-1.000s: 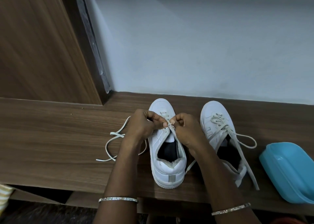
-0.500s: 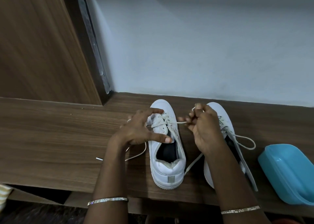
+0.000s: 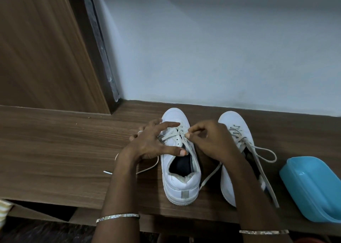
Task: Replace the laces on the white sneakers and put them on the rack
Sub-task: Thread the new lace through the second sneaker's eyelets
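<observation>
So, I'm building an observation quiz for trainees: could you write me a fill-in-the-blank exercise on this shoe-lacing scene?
1. The left hand rests, fingers spread, on a white ____.
2. The right hand pinches a ____ at the eyelets.
3. The plastic tub beside the other sneaker is ____.
4. Both toes point toward the ____.

Missing words: sneaker; lace; blue; wall.

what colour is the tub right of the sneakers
The tub is light blue; the head view shows it best, at the right edge.
</observation>
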The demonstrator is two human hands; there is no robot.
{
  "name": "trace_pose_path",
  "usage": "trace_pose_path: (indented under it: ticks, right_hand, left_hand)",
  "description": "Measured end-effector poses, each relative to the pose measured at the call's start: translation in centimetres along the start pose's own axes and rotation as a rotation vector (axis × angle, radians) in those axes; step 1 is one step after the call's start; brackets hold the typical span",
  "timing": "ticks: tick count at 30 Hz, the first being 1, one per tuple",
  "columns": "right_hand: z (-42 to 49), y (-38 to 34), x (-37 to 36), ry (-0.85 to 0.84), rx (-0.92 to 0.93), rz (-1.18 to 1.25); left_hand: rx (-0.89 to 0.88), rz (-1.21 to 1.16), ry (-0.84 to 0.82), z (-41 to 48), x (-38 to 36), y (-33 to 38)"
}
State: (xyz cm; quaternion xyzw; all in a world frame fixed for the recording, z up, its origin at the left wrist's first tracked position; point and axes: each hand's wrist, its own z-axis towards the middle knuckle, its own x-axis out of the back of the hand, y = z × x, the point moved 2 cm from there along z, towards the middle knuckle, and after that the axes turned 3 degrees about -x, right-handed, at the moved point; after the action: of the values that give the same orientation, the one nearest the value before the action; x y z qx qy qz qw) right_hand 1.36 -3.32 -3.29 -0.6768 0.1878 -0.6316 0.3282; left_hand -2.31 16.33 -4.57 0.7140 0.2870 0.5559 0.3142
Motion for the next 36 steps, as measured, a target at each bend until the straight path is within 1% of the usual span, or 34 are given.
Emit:
trace_pose_path:
  ticks: [2, 4, 6, 9, 13, 14, 15, 16, 19, 20, 21, 22, 24, 26, 28, 30, 33, 35, 36]
  right_hand:
    - [0.2, -0.2, -0.9, -0.004, 0.010, -0.039]
    - [0.3, -0.2, -1.1, 0.021, -0.004, -0.020]
    - [0.3, 0.2, -0.8, 0.039, -0.045, 0.108]
    - [0.3, 0.6, 0.0, 0.030, -0.140, 0.527]
    - [0.3, 0.1, 1.3, -0.090, -0.234, 1.134]
    - [0.3, 0.2, 1.6, -0.090, -0.264, 1.246]
    - [0.3, 0.5, 2.0, -0.073, -0.291, 1.307]
    - [0.4, 0.9, 2.4, -0.046, -0.301, 1.315]
    - [0.2, 1.4, 3.8, 0.000, -0.277, 1.226]
    - [0.0, 1.3, 4.1, 0.026, -0.270, 1.149]
    - [-0.1, 1.2, 4.2, 0.064, -0.256, 1.017]
    - [-0.2, 0.9, 4.1, 0.094, -0.231, 0.832]
    - [-0.3, 0.2, 3.4, 0.102, -0.156, 0.482]
    - [-0.4, -0.2, 2.1, 0.054, -0.105, 0.267]
    - [-0.4, -0.5, 0.7, 0.001, -0.066, 0.139]
    - [-0.4, -0.8, -0.1, -0.022, -0.041, 0.078]
    - [-0.1, -0.4, -0.6, -0.004, -0.058, 0.063]
    - [-0.1, -0.2, -0.4, 0.005, -0.104, 0.162]
    - [-0.1, -0.2, -0.3, 0.010, -0.142, 0.278]
  left_hand:
    - [-0.005, 0.002, -0.001, 0.1, 0.0, -0.1]
    - [-0.006, 0.009, -0.004, 0.2, 0.0, -0.3]
    - [-0.011, -0.005, -0.009, 0.3, 0.0, -0.5]
    - [-0.016, -0.016, -0.002, 0.3, -0.1, -0.6]
    - [-0.015, 0.026, 0.015, 0.3, 0.0, -0.6]
    - [-0.016, 0.024, 0.021, 0.3, 0.0, -0.6]
    - [-0.018, 0.019, 0.028, 0.3, 0.1, -0.7]
    - [-0.019, 0.014, 0.037, 0.4, 0.1, -0.8]
    - [-0.027, -0.004, 0.051, 0.5, 0.2, -1.1]
    - [-0.026, -0.019, 0.053, 0.5, 0.2, -1.1]
    - [-0.020, -0.037, 0.055, 0.6, 0.2, -1.3]
    - [-0.017, -0.052, 0.058, 0.6, 0.2, -1.3]
    - [-0.017, -0.069, 0.061, 0.7, 0.1, -1.5]
    - [-0.018, -0.070, 0.057, 0.8, 0.0, -1.5]
    - [-0.025, -0.076, 0.046, 0.7, 0.1, -1.3]
    - [-0.029, -0.086, 0.041, 0.7, 0.2, -1.2]
    - [-0.020, -0.084, 0.048, 0.8, 0.2, -1.4]
    - [-0.016, -0.075, 0.050, 0.9, 0.1, -1.5]
    - [-0.017, -0.076, 0.051, 1.0, 0.1, -1.6]
